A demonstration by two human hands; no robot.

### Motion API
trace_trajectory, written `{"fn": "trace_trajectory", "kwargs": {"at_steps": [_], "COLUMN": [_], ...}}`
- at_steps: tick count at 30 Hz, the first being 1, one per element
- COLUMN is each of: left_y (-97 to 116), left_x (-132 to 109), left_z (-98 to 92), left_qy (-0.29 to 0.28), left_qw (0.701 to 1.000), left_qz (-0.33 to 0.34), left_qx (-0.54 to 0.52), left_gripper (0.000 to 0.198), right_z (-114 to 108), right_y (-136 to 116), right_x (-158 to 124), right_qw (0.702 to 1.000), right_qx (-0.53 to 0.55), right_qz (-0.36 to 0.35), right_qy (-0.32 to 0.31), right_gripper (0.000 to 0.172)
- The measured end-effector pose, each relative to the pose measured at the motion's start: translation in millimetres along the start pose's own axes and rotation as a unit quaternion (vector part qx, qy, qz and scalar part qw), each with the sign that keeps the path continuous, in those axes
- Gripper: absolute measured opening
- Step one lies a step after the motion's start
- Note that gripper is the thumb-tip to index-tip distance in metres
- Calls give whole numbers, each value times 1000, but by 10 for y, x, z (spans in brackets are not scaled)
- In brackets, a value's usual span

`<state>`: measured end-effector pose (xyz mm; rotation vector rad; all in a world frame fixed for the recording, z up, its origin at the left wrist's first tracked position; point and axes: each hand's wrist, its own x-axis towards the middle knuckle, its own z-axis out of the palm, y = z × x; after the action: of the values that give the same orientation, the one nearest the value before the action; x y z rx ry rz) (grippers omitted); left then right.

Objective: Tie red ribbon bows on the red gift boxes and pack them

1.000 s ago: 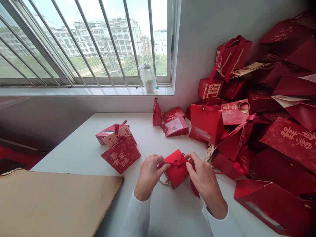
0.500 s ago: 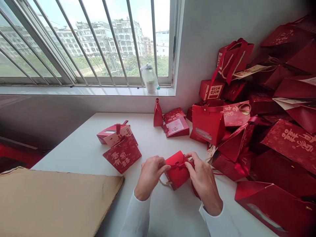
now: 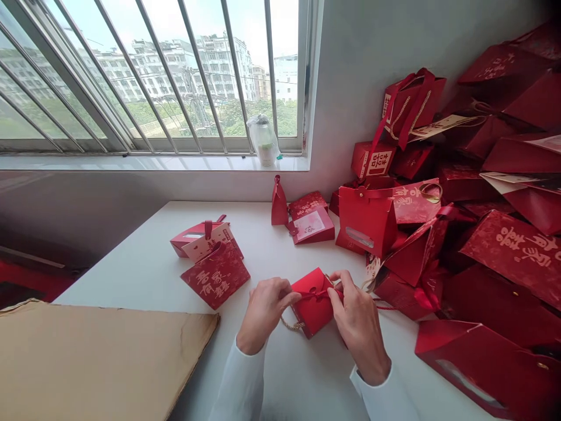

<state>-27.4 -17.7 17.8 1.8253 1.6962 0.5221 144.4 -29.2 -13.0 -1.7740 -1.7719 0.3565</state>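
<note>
A small red gift box (image 3: 316, 318) lies on the white table between my hands. Across its top runs a red ribbon (image 3: 316, 295), knotted near the middle. My left hand (image 3: 266, 313) pinches the ribbon at the box's left side, thumb and forefinger together. At the right side, my right hand (image 3: 357, 321) pinches the other part of the ribbon, its fingers partly hiding the box's corner. A twisted gold cord (image 3: 291, 325) sticks out from under the box's left edge.
Red gift boxes (image 3: 495, 292) are heaped along the right side. Another box with a card (image 3: 215, 275) stands at the left, and a small upright red box (image 3: 278, 202) near the wall. A cardboard box (image 3: 100, 356) fills the lower left. A wrapped jar (image 3: 264, 140) sits on the sill.
Both hands keep their pinch on the ribbon, with very little movement. The right hand's wrist has shifted slightly left, and the whole view has moved a little.
</note>
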Motion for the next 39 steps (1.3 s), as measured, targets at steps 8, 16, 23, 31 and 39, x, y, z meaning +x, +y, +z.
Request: {"fn": "trace_trajectory", "kwargs": {"at_steps": [8,16,23,31,39], "left_y": [22,-46,-80,9,-27], "left_x": [-14,-108,-151,-169,-115], "left_z": [-11,-82,-74,-66,-31], "left_qy": [12,-127,-147,-102,-119], "left_qw": [1000,988,984,989,987], "left_qz": [-4,6,3,-24,16], "left_qx": [-1,-84,-98,-106,-109], "left_gripper": [35,28,27,37,43], "right_z": [37,63,94,94,60], "right_y": [-8,57,85,80,72], "right_x": [12,24,31,32,9], "right_qw": [1000,1000,1000,1000,1000], "right_qx": [-5,-9,-2,1,17], "right_qz": [8,21,-1,-8,-16], "right_qy": [1,-11,0,-4,-6], "right_gripper": [17,19,18,15,19]}}
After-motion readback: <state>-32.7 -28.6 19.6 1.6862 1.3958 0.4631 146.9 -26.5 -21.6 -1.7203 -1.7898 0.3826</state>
